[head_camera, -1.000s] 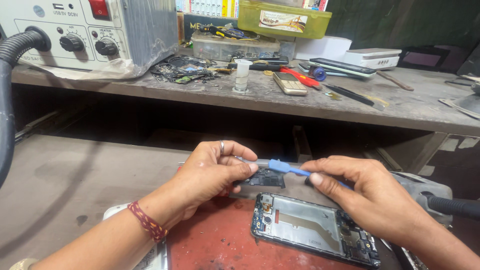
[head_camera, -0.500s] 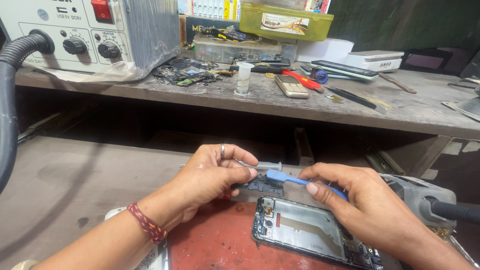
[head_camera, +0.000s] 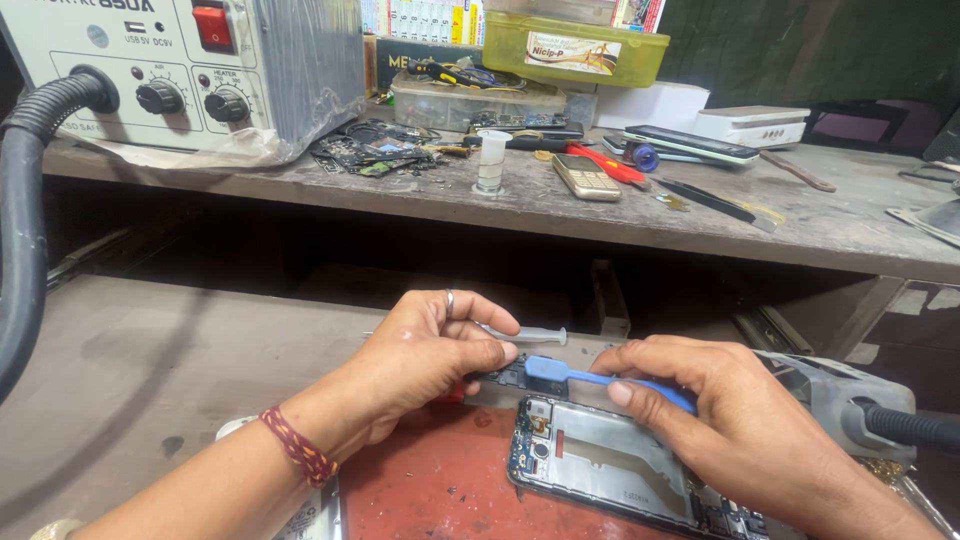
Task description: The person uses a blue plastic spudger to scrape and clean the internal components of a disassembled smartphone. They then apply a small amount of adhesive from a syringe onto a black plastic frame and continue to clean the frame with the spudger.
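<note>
My left hand (head_camera: 430,350) pinches a small dark circuit board (head_camera: 505,376) just above a red work mat (head_camera: 430,490). A ring is on one finger and a braided red band on the wrist. My right hand (head_camera: 730,420) holds a blue-handled brush (head_camera: 590,376), whose head rests on the board beside my left thumb. An opened phone frame (head_camera: 600,465) lies on the mat under my right hand. A small clear syringe (head_camera: 530,334) lies just behind my left fingers.
A raised wooden shelf (head_camera: 560,215) at the back carries a grey hot-air station (head_camera: 190,70), loose circuit parts (head_camera: 375,152), a small white bottle (head_camera: 490,160), a gold keypad phone (head_camera: 585,176), red-handled tools and boxes. A black hose (head_camera: 25,230) hangs at left. A grey tool (head_camera: 850,400) lies at right.
The brush head has slid left along the board toward my left thumb. My right hand shifted slightly with it. My left hand keeps its hold.
</note>
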